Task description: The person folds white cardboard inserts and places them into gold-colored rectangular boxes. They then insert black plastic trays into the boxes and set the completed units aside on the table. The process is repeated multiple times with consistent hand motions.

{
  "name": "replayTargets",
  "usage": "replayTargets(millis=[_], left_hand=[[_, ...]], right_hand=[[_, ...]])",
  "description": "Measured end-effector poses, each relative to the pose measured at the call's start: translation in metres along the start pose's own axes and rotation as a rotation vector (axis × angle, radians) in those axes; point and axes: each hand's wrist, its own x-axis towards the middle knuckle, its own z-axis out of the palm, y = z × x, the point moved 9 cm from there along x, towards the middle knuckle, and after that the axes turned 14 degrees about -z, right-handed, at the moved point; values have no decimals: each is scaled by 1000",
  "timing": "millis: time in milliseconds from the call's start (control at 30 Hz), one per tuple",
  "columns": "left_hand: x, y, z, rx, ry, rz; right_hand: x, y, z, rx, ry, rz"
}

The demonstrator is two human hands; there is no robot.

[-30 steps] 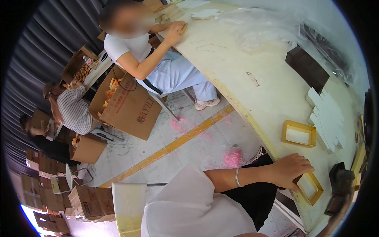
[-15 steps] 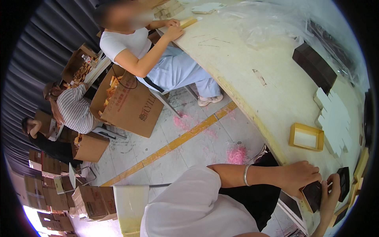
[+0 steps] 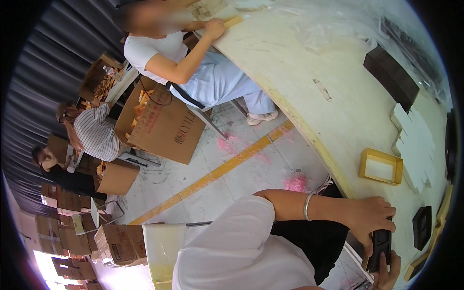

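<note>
Both my hands are on a black moulded tray (image 3: 380, 246) at the table's near edge. A strip of gold-coloured box edge shows beside it, largely hidden. My left hand (image 3: 371, 217), below a silver bangle, curls over the tray's far end and side. From the near end my right hand (image 3: 388, 271) grips it, fingers and thumb pressed to it. Just to the right lies another black moulded tray (image 3: 422, 227), apart from my hands. Farther up the table sits a gold open frame-like box (image 3: 381, 166) with a white inside.
White notched pieces (image 3: 413, 147) lie beside a stack of dark trays (image 3: 391, 77). Clear plastic sheeting (image 3: 333, 24) covers the far side. Gold box parts (image 3: 442, 208) line the right edge. Across the table a seated co-worker handles a gold piece (image 3: 233, 21). Cartons (image 3: 169, 123) stand on the floor.
My right hand has moved down and left, away from beside the other black tray, to the near end of the held one. The held tray's ribbed black surface now shows. The view has shifted slightly.
</note>
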Motion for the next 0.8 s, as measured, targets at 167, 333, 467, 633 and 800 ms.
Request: replayTargets(millis=[167, 333, 467, 633, 800], left_hand=[[3, -8, 1, -9, 4, 36], [5, -4, 1, -37, 0, 60], [7, -4, 2, -47, -58, 80], [8, -8, 2, -133, -66, 101], [6, -6, -4, -132, -83, 24]], right_hand=[[14, -15, 1, -215, -83, -122], [6, -5, 12, -283, -276, -220], [23, -22, -5, -241, -37, -351], [30, -12, -9, 135, -30, -248], [24, -9, 5, -103, -227, -267]])
